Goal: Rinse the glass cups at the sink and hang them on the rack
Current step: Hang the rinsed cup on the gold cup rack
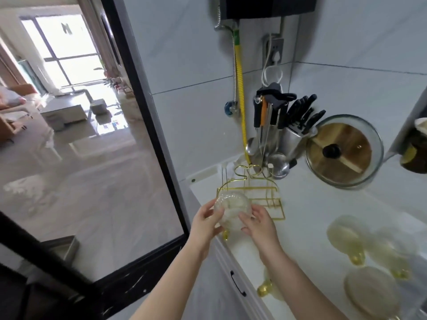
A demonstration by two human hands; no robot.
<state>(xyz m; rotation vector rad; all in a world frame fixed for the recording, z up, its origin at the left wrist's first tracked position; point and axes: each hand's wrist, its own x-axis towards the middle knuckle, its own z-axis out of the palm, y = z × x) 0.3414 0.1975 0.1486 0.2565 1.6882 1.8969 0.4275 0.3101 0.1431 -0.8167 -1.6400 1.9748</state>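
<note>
Hands meet over the near end of the gold rack (258, 192): the left hand (204, 224) and right hand (262, 224) each curl fingers round one glass cup (231, 210), holding it between them above the desk (312, 215). More cups (346, 236) lie on the desk to the right, blurred.

Glass cup (231, 210) – clear, ribbed/textured wall, wet-looking sheen, amber-yellow glass handle. Rack (261, 192): thin gold-tone metal wire, glossy. Other cups (344, 236) on counter – same clear glass w/ yellowish tint, blurred. Countertop (312, 204): white, smooth, semi-gloss. Wall tiles (196, 125) glossy, pale, stone-look. Pot lid (344, 151) – clear glass rim, black knob, prob. plastic. Knife block (293, 139): brushed steel; knife handles matt black. Ladles (277, 167) polished metal. Hose (240, 88): yellow corrugated plastic.
</note>
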